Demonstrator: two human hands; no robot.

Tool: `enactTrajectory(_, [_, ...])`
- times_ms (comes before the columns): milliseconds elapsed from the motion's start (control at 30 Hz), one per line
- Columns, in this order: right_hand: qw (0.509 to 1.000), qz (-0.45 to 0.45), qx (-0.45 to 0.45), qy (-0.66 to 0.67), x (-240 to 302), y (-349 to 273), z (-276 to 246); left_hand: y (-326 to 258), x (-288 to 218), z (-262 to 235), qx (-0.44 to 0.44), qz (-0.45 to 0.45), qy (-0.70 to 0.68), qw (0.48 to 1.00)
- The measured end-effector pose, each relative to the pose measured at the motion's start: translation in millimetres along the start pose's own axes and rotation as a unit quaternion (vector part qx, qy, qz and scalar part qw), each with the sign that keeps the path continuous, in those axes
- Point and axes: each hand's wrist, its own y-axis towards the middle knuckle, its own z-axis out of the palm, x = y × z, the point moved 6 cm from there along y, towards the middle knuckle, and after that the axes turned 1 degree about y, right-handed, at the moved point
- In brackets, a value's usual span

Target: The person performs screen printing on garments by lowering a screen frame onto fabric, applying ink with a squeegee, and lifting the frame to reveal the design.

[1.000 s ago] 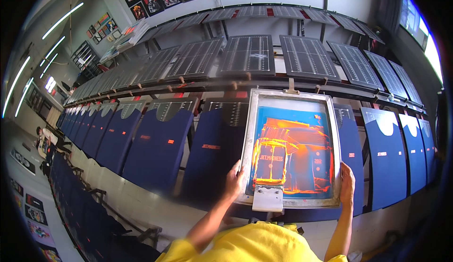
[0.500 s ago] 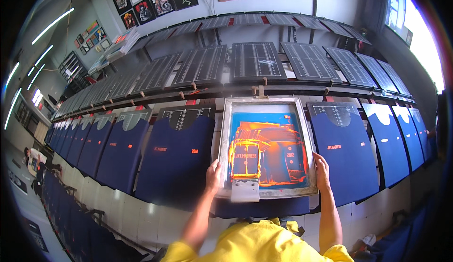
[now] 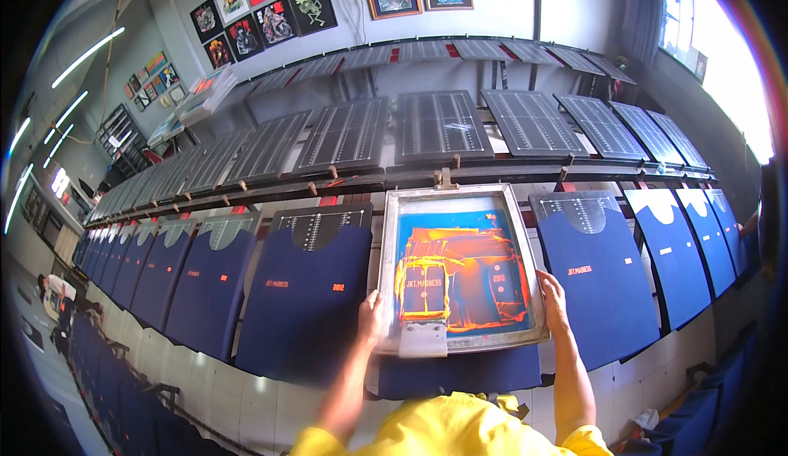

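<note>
Both grips clamped on screen frame [image 3: 456,271] edges: left hand [image 3: 369,315], right hand [image 3: 552,300]; navy shirts [image 3: 308,292] either side.

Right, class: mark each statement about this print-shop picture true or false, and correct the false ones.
1. Both hands grip the screen frame. True: left hand, right hand.
2. The ink on the screen is green. False: it is orange, on a blue mesh.
3. The shirts on the boards are dark blue. True.
4. The person's sleeves are red. False: the top is yellow.
</note>
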Motion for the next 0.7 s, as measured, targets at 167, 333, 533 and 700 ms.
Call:
enactTrajectory(167, [0.999, 0.03, -0.005, 0.018, -4, -3, 2, -5, 10, 2, 0.033, -0.07, -0.039, 0.996])
enactTrajectory(333, [0.998, 0.019, -0.001, 0.064, -11, -3, 5, 0, 8, -3, 0.032, -0.033, 0.017, 0.999])
enactTrajectory(533, [0.999, -0.032, -0.028, -0.017, -17, -2, 6, -11, -8, 3, 0.032, -0.058, 0.053, 0.996])
enactTrajectory(700, [0.993, -0.067, -0.023, -0.095, -21, -5, 13, -12, -1, 7, 0.014, -0.047, 0.048, 0.998])
